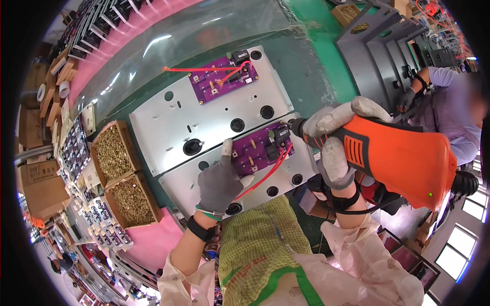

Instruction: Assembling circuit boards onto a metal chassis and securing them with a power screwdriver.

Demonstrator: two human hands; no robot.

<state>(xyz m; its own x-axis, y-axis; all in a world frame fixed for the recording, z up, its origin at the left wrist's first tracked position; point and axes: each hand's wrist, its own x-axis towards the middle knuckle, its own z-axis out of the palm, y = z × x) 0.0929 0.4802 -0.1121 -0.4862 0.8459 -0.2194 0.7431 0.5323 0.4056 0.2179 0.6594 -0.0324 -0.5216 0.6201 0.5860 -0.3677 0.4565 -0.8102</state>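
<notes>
My right hand (339,137), in a grey-and-white glove, is wrapped round a large orange power screwdriver (403,153). Its tip meets the upper right corner of a purple circuit board (260,148) on the nearer metal panel (189,188). At that board's left edge rests my left hand (219,183), gloved in grey, its index finger and thumb spread apart against the board. Red wires (268,176) run from the board's right side toward the left hand. A second purple circuit board (219,84) with red wires sits on the farther metal panel (158,122).
Two cardboard boxes of small brass-coloured parts (113,150) stand at the left, beside rows of small components (104,222). Finned metal parts (102,25) line the far left. At the right, a co-worker (454,112) is next to dark grey metal housings (367,66).
</notes>
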